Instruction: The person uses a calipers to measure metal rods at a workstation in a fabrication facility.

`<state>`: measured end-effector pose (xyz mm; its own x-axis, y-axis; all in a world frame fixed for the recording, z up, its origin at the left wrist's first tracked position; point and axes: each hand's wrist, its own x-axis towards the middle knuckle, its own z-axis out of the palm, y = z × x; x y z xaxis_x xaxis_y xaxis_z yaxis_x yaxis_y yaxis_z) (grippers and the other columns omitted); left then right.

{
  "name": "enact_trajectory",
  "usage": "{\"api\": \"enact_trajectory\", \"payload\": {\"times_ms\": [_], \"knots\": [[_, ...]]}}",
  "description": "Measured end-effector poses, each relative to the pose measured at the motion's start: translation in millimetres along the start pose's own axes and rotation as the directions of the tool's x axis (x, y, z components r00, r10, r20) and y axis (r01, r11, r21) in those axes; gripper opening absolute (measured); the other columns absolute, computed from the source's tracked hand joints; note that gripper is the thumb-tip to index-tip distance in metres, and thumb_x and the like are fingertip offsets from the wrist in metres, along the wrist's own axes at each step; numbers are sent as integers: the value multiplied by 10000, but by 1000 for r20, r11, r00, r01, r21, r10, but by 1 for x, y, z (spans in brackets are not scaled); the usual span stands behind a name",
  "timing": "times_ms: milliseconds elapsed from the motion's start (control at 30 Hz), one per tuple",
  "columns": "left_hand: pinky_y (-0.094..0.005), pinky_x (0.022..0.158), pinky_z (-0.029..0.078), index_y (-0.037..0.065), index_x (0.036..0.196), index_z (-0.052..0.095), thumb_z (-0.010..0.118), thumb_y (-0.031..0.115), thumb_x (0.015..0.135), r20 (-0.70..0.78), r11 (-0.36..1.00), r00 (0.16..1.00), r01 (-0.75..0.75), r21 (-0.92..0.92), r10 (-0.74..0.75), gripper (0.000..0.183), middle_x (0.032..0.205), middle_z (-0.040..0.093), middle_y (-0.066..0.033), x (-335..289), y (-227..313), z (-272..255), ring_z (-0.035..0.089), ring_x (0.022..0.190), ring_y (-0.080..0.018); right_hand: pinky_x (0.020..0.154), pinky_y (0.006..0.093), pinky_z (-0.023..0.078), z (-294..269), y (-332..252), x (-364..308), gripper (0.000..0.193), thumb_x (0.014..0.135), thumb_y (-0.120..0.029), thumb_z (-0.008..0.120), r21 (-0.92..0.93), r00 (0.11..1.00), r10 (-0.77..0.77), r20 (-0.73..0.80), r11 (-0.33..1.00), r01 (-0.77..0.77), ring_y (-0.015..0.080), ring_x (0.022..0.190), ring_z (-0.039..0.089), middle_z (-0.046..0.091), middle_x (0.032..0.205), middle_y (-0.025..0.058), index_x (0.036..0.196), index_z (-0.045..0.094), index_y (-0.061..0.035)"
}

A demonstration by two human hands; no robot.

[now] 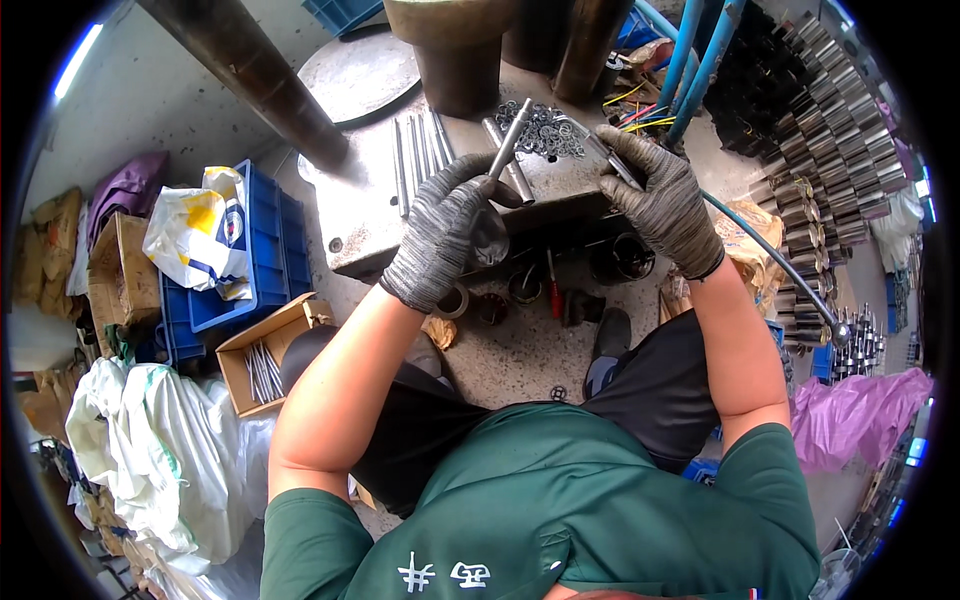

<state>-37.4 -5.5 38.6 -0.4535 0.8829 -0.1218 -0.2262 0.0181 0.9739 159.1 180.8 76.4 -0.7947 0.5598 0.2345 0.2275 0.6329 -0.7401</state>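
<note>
Grey knit gloves cover both my hands. My left hand (445, 225) is closed around the lower end of a smooth metal rod (513, 135), which tilts up and away over the metal bench (365, 240). My right hand (662, 200) grips a slim metal rod-shaped piece (612, 163) between thumb and fingers, its far end pointing toward a pile of small metal rings (548, 133). Between the hands a thicker metal bar (522, 182) lies on the bench, partly behind the held rod. Several thin metal rods (400, 165) lie side by side left of it.
Thick machine columns (450, 70) rise behind the bench. A long lever with a ball end (790, 275) slants past my right forearm. At left stand blue crates (285, 225) and a cardboard box of metal rods (235, 365). Stacked metal cylinders (835, 130) fill the right side.
</note>
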Motion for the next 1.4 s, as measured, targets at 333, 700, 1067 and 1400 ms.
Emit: {"api": "enact_trajectory", "payload": {"times_ms": [333,700,1067,1400], "knots": [[-313,947,549,17,1274,695,679,43,974,-1,901,982,-172,398,188,302,1129,744,-103,-2,3,3,679,1023,-154,985,325,535,-30,9,2,497,886,-97,765,31,956,84,280,995,-97,161,1072,687,743,1182,116,1366,653,-31],[-208,670,518,67,1339,677,613,180,1043,160,990,984,59,132,-79,323,904,695,-4,-11,8,4,631,754,-59,969,334,543,-20,1,-4,524,838,-85,758,110,883,-36,468,994,-18,181,1051,698,747,1159,136,1351,664,-34],[-205,572,469,48,1272,688,657,281,1039,96,979,980,160,124,-172,331,842,677,10,-12,9,9,590,648,-50,893,357,559,-15,-2,-3,536,827,-138,755,-21,867,-89,491,993,114,247,918,707,746,1070,169,1353,673,-79],[-208,497,506,-3,1352,606,633,231,1024,213,938,943,295,-183,-255,404,893,722,-67,-6,-2,0,652,610,-111,919,338,543,-10,4,-3,549,822,-83,780,25,854,-182,488,981,195,156,1012,682,752,1135,99,1354,658,-34]]}}
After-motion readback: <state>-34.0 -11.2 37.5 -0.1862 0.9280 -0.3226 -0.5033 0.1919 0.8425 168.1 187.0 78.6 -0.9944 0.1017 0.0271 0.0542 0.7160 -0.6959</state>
